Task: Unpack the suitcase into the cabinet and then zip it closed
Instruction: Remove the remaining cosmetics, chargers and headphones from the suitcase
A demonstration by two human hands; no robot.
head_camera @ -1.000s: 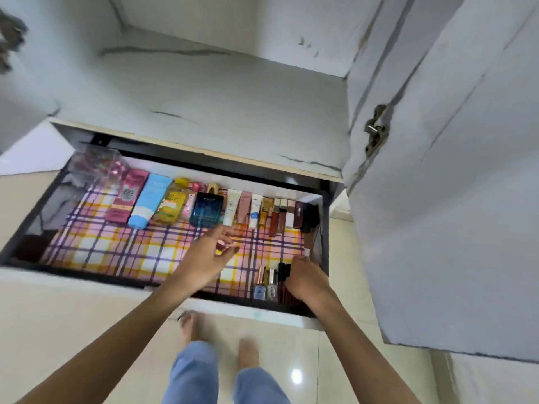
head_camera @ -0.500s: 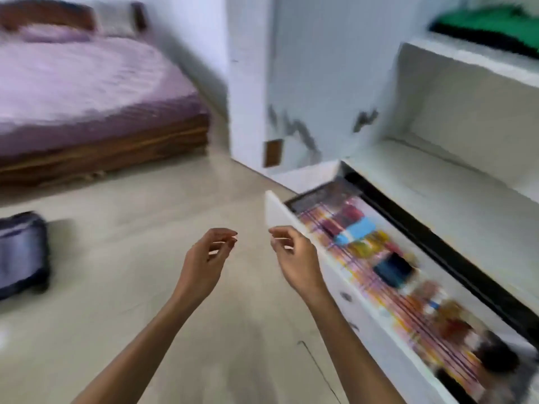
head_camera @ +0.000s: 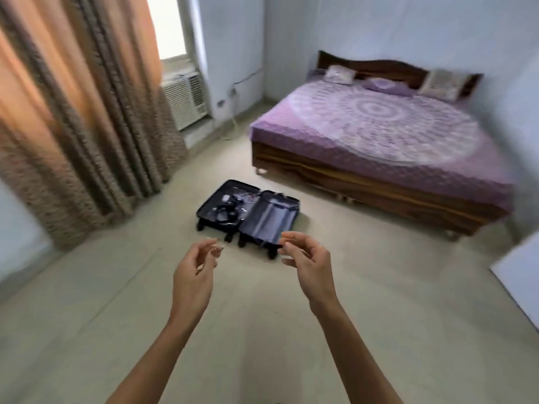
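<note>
1. The suitcase (head_camera: pixel 249 212) lies open flat on the floor (head_camera: pixel 379 287), between the curtain (head_camera: pixel 73 118) and the bed (head_camera: pixel 388 141).
2. Its left half holds dark cables (head_camera: pixel 226 212) and small bits; the right half looks bare.
3. Left hand (head_camera: pixel 194 277) and right hand (head_camera: pixel 307 265) hover apart, fingers loosely curled, holding nothing.

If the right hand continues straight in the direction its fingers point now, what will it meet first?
The right hand is empty, fingers curled, pointing toward the open suitcase on the floor. Nothing shows between them, so probably the suitcase's near half, by its wheels. Depth is unclear.
</note>
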